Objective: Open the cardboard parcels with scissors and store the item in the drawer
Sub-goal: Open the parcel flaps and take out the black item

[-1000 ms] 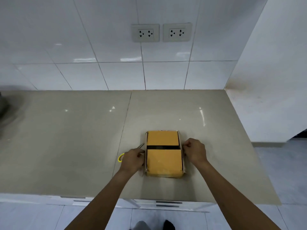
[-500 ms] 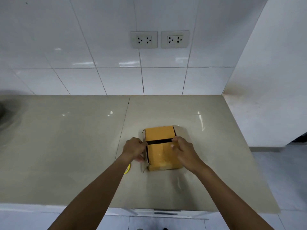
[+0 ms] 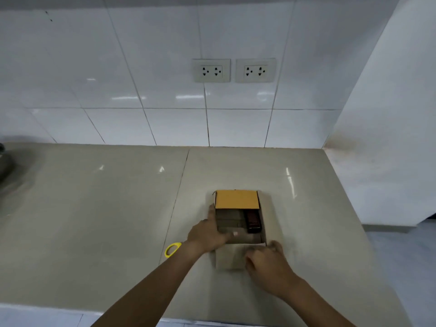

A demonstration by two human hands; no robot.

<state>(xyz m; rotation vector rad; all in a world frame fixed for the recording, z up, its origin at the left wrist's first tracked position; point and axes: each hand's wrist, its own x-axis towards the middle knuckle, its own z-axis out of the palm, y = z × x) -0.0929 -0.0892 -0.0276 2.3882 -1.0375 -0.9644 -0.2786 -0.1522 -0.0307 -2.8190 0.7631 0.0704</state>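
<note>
A small cardboard parcel lies on the countertop. Its near flap is folded down toward me; the far flap still covers the back half with its orange face up. Inside, a dark reddish-black item lies along the right side next to brown cardboard. My left hand rests on the parcel's left edge with fingers reaching into the opening. My right hand presses the near flap flat. Yellow-handled scissors lie on the counter, mostly hidden under my left wrist.
White tiled wall with two double sockets stands behind the counter. A white side wall bounds the counter's right end. A dark round object shows at the far left edge. The counter's front edge runs just below my forearms.
The taped parcel has come open: the near flap went from closed to folded down toward me. My right hand moved from the top to the near flap. The camera view tilted.
</note>
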